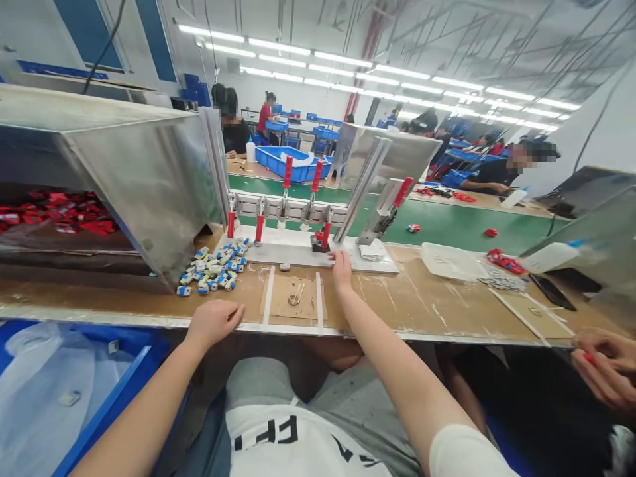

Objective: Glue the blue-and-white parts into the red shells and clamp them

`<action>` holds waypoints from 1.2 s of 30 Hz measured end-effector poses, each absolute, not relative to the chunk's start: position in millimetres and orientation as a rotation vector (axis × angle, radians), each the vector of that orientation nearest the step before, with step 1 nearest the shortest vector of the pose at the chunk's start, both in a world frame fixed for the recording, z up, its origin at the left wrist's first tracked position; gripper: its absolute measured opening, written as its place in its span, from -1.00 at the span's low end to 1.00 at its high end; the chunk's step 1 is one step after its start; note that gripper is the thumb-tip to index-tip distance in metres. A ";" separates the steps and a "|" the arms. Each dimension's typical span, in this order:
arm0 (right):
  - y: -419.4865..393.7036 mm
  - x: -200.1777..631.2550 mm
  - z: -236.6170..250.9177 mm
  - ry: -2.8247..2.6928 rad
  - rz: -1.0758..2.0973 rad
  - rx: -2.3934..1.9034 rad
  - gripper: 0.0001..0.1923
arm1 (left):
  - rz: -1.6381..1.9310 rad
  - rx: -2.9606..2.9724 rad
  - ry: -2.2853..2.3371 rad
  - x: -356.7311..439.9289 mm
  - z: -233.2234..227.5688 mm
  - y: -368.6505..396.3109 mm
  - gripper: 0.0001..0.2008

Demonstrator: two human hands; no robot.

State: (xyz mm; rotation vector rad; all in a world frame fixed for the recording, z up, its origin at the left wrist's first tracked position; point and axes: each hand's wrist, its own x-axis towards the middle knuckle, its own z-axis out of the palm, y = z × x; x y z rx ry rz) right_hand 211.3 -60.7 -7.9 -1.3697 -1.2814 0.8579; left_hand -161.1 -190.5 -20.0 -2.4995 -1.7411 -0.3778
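Observation:
My left hand (216,322) rests at the front edge of the workbench, fingers curled under; whether anything is inside them is hidden. Left of centre, behind it, lies a heap of small white, blue and yellow blocks (211,268). My right hand (342,269) reaches to the white base plate (293,254), fingers stretched out beside a small black fixture (319,244) with a red part on it. Just above my fingertips stands a red-handled toggle clamp (326,234); contact is unclear. A single small block (285,267) lies before the plate. Several more red-handled clamps line the metal rail (298,209).
A metal bin (149,179) at left holds red parts (59,211). A cardboard piece (293,299) lies between white tape strips. A clear tray (452,261) sits right. A blue crate (134,377) stands below left. At right, a co-worker's hands (606,364) hold something red. A green conveyor (437,226) runs behind.

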 end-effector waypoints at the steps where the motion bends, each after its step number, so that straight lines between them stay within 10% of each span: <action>1: -48.0 212.8 0.0 -1.223 0.864 -1.358 -0.61 | -0.393 -2.502 -1.735 -161.0 -20.0 -190.8 -0.46; 15: 69.0 233.1 185.6 -0.918 1.338 -0.672 -0.60 | -0.593 -2.478 -1.560 -165.3 -25.8 -192.0 -0.51; 26: 39.0 253.0 -4.6 -1.355 0.969 -1.121 -0.60 | -0.687 -2.403 -1.412 -165.7 -29.2 -187.3 -0.51; 36: 69.0 246.3 -13.7 -1.378 0.841 -1.303 -0.38 | -0.611 -2.412 -1.467 -164.3 -21.9 -187.7 -0.48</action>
